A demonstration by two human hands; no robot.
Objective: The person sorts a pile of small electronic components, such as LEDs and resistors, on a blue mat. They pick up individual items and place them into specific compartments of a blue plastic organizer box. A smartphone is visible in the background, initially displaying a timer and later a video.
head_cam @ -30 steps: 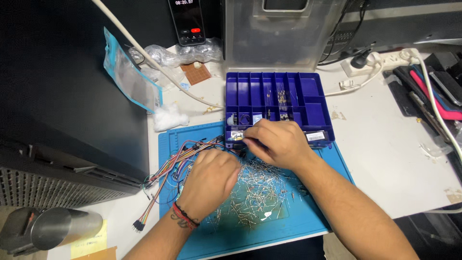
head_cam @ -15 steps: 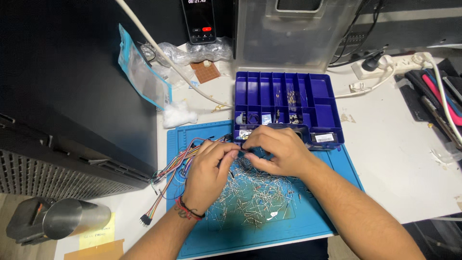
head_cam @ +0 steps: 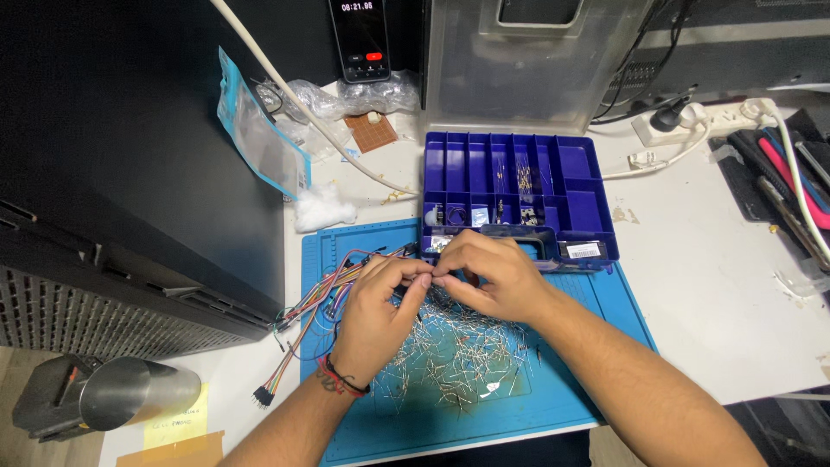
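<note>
Left hand (head_cam: 376, 303) and right hand (head_cam: 488, 277) meet fingertip to fingertip, pinching small component above loose pile of wire-leaded parts (head_cam: 450, 355) on blue mat (head_cam: 596, 303), blue compartment box (head_cam: 519, 186) near for sorting.

Single head cam, looks steeply down, close over blue mat (head_cam: 596, 380), desk edge.

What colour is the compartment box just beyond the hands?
Dark blue, almost violet: the compartment box is clearest in the head view, sitting past the blue mat.
</note>
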